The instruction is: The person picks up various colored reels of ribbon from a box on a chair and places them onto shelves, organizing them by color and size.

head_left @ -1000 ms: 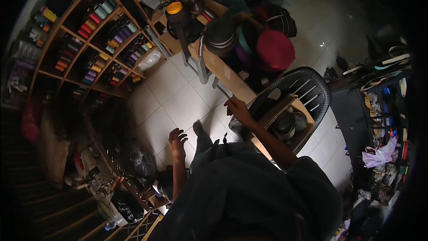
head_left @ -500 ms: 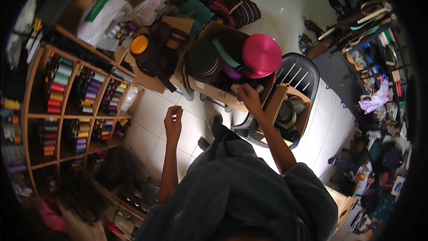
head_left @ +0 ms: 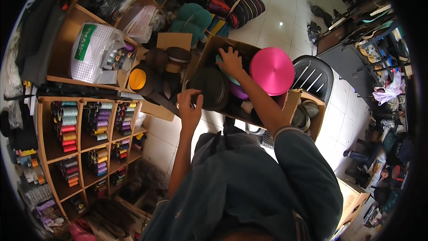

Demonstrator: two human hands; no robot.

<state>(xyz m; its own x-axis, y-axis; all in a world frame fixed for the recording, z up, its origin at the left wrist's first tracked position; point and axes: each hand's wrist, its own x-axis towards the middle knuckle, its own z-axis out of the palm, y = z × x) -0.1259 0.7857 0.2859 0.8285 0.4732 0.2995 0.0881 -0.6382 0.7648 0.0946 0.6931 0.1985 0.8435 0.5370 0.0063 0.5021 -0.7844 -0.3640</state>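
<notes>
My right hand (head_left: 231, 64) reaches into a big cardboard box (head_left: 214, 41), fingers spread over the teal roll of strap (head_left: 219, 59). Whether the fingertips touch that roll, I cannot tell. My left hand (head_left: 190, 106) is at the box's near left corner, beside a large dark roll of webbing (head_left: 207, 90). Its fingers are bent and apart, with nothing seen in them. Right of my right forearm a big pink roll (head_left: 272, 71) stands out of the box. Part of a purple roll (head_left: 239, 91) shows beneath that forearm.
A smaller box of grey-green rolls (head_left: 303, 115) rests on a black plastic chair (head_left: 307, 78). To the left stands a wooden shelf (head_left: 82, 154) with thread spools. A yellow roll (head_left: 140, 79) and brown rolls (head_left: 178, 56) lie left of the big box. Stuffed bags (head_left: 243, 6) sit behind it.
My right hand has moved from the big box's near edge to over its inside, fingers now spread. My left hand has come up and forward to the box's left corner.
</notes>
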